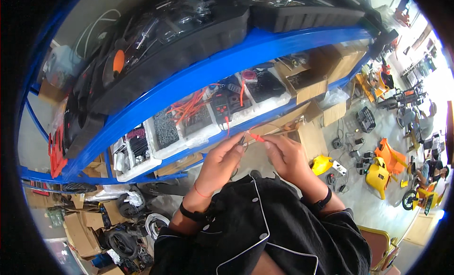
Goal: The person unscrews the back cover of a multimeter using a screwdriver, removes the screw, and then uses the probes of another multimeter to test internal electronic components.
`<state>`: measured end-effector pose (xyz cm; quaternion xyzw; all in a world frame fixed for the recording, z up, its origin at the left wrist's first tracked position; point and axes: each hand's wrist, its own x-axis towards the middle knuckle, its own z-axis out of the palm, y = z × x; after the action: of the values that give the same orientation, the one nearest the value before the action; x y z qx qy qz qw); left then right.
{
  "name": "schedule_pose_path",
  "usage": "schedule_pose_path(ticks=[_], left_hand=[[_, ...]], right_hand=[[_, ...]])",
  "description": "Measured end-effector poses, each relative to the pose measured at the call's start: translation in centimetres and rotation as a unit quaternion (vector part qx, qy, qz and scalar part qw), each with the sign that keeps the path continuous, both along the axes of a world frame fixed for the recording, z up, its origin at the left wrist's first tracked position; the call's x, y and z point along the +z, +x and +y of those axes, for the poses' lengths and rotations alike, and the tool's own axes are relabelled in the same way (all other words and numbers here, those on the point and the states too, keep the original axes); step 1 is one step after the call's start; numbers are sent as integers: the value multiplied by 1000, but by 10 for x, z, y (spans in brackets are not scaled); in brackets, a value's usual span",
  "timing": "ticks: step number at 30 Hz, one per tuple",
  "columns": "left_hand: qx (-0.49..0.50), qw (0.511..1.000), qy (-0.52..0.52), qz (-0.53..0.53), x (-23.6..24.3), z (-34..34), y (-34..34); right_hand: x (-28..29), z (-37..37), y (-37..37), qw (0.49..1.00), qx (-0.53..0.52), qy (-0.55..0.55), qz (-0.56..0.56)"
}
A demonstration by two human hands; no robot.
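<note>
My right hand (286, 156) is closed around a red test probe (257, 137), its tip pointing left toward my other hand. My left hand (218, 167) pinches a thin black test probe (243, 140) between thumb and fingers. The two probe tips come close together just in front of the shelf; whether they touch is too small to tell. A black and red multimeter (220, 107) stands in a white foam tray beyond my hands, with a red lead running down from it.
The blue shelf (198, 66) carries black bins above. In the foam trays lie screws (165, 130) and orange-red wires (187, 109). An open cardboard box (307, 88) is at right. Yellow body panels (377, 178) lie on the floor; boxes and tyres (123, 243) crowd the lower left.
</note>
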<state>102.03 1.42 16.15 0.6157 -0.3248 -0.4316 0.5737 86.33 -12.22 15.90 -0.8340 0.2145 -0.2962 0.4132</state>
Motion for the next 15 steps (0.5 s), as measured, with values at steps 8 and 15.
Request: schedule_pose_path(ticks=[8,15], left_hand=[[-13,1000,-8,-21,9,-6,4],[16,999,-33,-25,1,-5,-3]], right_hand=[[2,0,-2,998,-50,-39,9],[-1,-4,-2,994,-30,-106,12]])
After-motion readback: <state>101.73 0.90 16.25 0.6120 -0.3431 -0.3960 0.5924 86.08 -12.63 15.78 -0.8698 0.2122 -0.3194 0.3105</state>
